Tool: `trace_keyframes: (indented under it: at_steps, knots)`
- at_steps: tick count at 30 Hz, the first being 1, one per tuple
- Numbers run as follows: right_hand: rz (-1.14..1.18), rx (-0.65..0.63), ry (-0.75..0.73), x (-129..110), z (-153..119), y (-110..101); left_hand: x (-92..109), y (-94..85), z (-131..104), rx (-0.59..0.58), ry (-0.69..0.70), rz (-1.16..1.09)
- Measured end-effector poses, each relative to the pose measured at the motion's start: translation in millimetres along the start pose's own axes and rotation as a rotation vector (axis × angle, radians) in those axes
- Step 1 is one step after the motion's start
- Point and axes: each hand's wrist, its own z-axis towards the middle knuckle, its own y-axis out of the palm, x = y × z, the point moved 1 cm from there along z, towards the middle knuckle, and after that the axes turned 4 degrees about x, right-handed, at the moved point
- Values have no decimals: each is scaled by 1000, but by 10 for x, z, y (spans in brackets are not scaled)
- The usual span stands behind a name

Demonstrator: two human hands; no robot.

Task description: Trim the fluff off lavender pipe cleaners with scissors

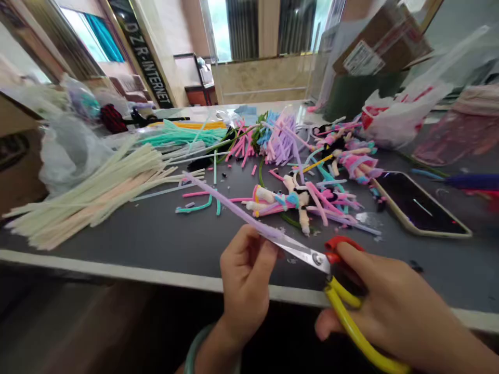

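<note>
My left hand (249, 275) is closed, pinching a long lilac pipe cleaner (226, 202) near its lower end. The strip slants up and left over the table. In my right hand (390, 291) are scissors (307, 254) with one red and one yellow handle. Their blades point left and reach the pipe cleaner just beside my left fingertips; the exact contact is partly hidden by the fingers. Beyond my hands lies a small pipe-cleaner doll (288, 200) with blue and black parts, among loose pink and lilac pieces.
Cream pipe cleaners (117, 182) fan out at the left, with teal ones (187, 134) behind. Cut lilac pieces (283, 137) are piled at the back. A phone (423, 202) lies at the right, near more dolls (356, 161) and a plastic bag (397, 114). The table's pale front edge (156, 275) runs below.
</note>
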Motion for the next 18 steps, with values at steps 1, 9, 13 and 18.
trace_keyframes:
  at_steps: [1,9,13,18]
  knots:
    - [11,-11,6,7,-8,9,1,0,2,-3,-3,-4]
    - [61,-14,34,22,-42,40,6,2,10,-1,-4,-12]
    - [85,-6,49,17,-41,39,6,-1,10,-11,5,-22]
    - [91,0,54,19,-38,38,-1,-11,15,-1,2,7]
